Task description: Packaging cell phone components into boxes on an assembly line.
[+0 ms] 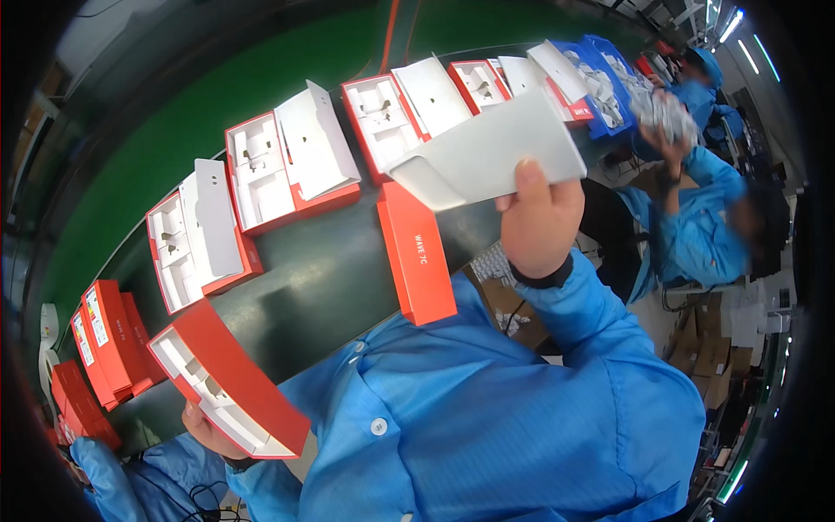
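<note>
My left hand (207, 431) grips an open red box (248, 370) from below, tilted at the table's near edge; white compartments show inside it. My right hand (544, 222) is raised over the table, thumb pressed on a folded white card sheet (500, 157). Below that sheet, a narrow red box (417, 257) lies at the near edge, touching neither hand. Beyond my hands stand several open red boxes with white inserts: one box (380, 117) partly behind the sheet, another box (261, 174) in the middle, and a box (174, 248) farther left. White flaps stand beside their inserts.
Stacked red boxes (117, 348) fill the table's left end, with more red boxes (80, 402) beside them. Blue bins (600, 83) of white packets stand at the far right. One co-worker (700, 217) holds packets there; another person's blue sleeve (109, 474) shows at lower left.
</note>
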The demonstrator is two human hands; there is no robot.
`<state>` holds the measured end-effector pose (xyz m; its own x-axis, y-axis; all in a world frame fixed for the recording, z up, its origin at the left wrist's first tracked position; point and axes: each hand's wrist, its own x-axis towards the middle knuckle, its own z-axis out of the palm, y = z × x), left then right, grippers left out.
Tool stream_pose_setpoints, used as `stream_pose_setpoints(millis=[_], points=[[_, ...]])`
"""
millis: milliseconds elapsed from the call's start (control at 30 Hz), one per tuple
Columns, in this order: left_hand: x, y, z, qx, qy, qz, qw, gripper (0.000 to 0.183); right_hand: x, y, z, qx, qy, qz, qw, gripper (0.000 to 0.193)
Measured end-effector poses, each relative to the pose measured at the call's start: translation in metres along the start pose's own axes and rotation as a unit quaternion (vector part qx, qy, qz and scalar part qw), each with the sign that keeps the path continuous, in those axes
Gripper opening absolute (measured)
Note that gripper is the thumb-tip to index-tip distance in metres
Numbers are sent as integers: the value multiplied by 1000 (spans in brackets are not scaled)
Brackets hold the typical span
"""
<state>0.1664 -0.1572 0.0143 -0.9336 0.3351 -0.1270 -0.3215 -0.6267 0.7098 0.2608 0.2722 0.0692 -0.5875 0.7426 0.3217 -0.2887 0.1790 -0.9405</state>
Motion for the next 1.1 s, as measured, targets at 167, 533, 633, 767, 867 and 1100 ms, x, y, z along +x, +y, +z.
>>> stream_pose_setpoints(millis=[167,533,633,767,867,1100], points=[[26,-23,52,-90,-108,-63,988,57,-13,-16,18,-177,-314,-354,863,42],[19,-39,70,-201,-163,-235,937,70,-51,-4,46,-164,-392,-378,823,33],[15,-39,59,-213,-164,-229,935,70,-51,-1,43,-160,-399,-361,828,41],[13,-34,35,-187,-185,-203,943,71,-58,11,9,-219,-335,-315,861,61],[3,-21,32,-93,-143,-167,971,56,-77,22,-25,-273,-262,-263,888,85],[10,-11,13,-58,-164,-137,975,54,-126,36,-26,-274,-241,-44,930,110]])
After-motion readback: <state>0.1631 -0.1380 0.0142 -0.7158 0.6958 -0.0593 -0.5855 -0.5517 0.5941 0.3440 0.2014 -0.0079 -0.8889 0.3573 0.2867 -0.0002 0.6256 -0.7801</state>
